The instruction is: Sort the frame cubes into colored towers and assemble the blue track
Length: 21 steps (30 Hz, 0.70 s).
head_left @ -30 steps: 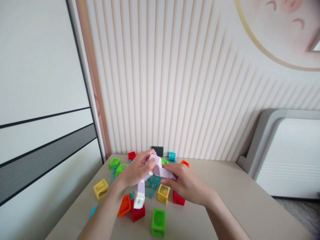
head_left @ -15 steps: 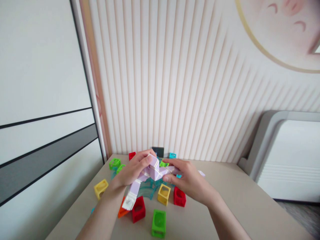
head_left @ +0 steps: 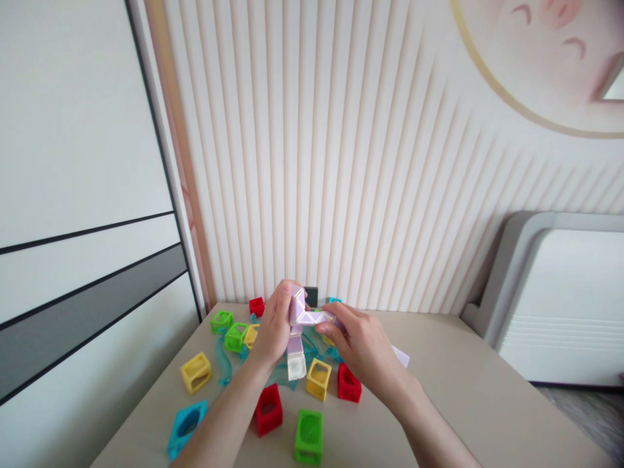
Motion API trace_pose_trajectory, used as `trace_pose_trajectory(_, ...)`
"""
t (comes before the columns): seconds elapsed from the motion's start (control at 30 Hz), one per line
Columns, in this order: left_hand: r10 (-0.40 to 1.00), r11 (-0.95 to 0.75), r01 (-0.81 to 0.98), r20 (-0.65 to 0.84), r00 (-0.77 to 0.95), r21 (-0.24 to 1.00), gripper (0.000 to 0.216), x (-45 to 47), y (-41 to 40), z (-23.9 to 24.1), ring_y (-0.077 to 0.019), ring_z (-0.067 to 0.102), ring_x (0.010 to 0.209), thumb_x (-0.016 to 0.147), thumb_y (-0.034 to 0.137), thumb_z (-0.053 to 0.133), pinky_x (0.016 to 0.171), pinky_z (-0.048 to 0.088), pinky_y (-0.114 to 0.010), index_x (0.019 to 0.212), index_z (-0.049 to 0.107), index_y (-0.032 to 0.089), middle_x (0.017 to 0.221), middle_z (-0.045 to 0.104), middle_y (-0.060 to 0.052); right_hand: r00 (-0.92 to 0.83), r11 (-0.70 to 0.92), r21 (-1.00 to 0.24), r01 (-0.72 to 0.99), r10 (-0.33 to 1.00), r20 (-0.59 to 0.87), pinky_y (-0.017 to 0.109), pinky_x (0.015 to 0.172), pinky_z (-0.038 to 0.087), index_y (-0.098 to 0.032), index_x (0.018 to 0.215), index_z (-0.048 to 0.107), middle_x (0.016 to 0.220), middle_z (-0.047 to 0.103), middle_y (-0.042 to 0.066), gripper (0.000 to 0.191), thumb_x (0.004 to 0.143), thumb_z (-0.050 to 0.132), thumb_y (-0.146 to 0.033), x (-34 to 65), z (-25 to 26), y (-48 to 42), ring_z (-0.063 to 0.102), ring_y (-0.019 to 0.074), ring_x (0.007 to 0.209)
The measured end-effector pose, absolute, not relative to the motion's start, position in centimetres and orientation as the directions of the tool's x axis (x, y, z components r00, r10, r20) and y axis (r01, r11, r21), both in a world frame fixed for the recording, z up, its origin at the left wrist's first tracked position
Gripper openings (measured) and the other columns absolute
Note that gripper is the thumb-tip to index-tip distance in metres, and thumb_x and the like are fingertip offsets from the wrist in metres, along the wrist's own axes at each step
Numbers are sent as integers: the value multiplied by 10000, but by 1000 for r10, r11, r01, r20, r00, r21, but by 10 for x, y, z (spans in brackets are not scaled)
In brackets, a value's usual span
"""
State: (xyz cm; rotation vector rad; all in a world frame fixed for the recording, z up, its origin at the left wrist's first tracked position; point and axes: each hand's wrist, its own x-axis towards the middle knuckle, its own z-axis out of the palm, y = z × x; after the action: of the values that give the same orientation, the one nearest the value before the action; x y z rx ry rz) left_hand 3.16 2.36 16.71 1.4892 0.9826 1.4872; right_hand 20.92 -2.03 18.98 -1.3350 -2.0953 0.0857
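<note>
Both hands close around a lilac-and-white jointed toy [head_left: 301, 316], held up over a beige tabletop [head_left: 463, 390] in front of a ribbed wall. The left hand [head_left: 273, 330] wraps its fingers around the toy's upper bend, while the right hand [head_left: 359, 348] pinches the stretch running to the right, whose pale tip shows past the wrist. One length of the toy hangs straight down between the hands, its white end just above a yellow cube [head_left: 319, 379]. Hollow, open-faced plastic cubes lie scattered beneath and around the hands: a red cube [head_left: 268, 408] under the left forearm, a green cube [head_left: 309, 437] nearest the camera, a blue cube [head_left: 186, 422] at the left edge, and a second red cube [head_left: 350, 383] touching the yellow one. Their open sides show only their own coloured inner walls. Clear blue curved pieces [head_left: 224, 364] lie among them, and a dark block [head_left: 311, 296] stands against the wall.
</note>
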Motion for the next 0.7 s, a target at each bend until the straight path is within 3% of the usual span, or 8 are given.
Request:
trace_pose_trajectory(0.13,872,-488,82,481,87,869,569,26,16,177,-274,515,1329,978,583,442,1111,402,-393,1373,507,179,1392,580,-138,-240,426,-238,873,800,550,251,564,355,-236,1037,651,894,728,43,324,1039,437,-480,213,188,-16,696,196,712)
trace_pose_trajectory(0.23,857,-510,97,495,143,855,642,31,10,174,-278,370,1464,981,525,499,1194,320,-424,1519,328,218,1568,410,-136,-254,431,-171,886,760,598,254,554,331,-219,1034,643,867,717,48,366,1056,384,-477,213,184,-15,689,188,688)
trace_pose_trajectory(0.43,849,-525,125,507,145,842,575,41,9,163,-252,204,1542,1029,470,399,1250,228,-434,1549,260,267,1643,292,-90,-293,453,-198,869,794,532,256,555,336,-215,1023,617,866,739,49,347,1058,382,-469,211,182,-15,684,183,644)
trace_pose_trajectory(0.7,742,-667,172,626,239,725,505,36,10,162,-248,279,1505,1049,378,382,1241,250,-411,1526,253,278,1605,323,-94,-356,466,-246,850,853,382,257,551,297,-209,973,570,797,723,38,305,1065,384,-432,209,178,-10,682,202,672)
